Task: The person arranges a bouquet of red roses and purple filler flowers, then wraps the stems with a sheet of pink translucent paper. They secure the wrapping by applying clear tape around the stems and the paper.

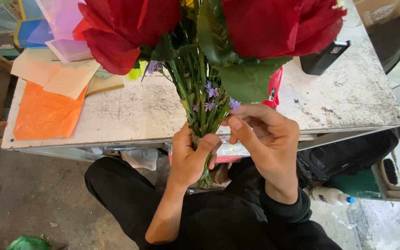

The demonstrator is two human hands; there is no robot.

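A bouquet with two large red flowers (pixel 121 28), green leaves and small purple blossoms fills the top of the view. Its bundled green stems (pixel 200 106) run down toward my lap. My left hand (pixel 188 157) is wrapped around the stems low down. My right hand (pixel 265 134) sits just to the right of the stems, its fingertips touching them near the purple blossoms; whether it pinches anything is unclear.
A worn white table (pixel 343 97) lies ahead with orange, cream and purple paper sheets (pixel 47 111) at the left, a red tool (pixel 274 88) and a black case (pixel 322 55). A white bottle with blue cap (pixel 329 195) lies on the floor at right.
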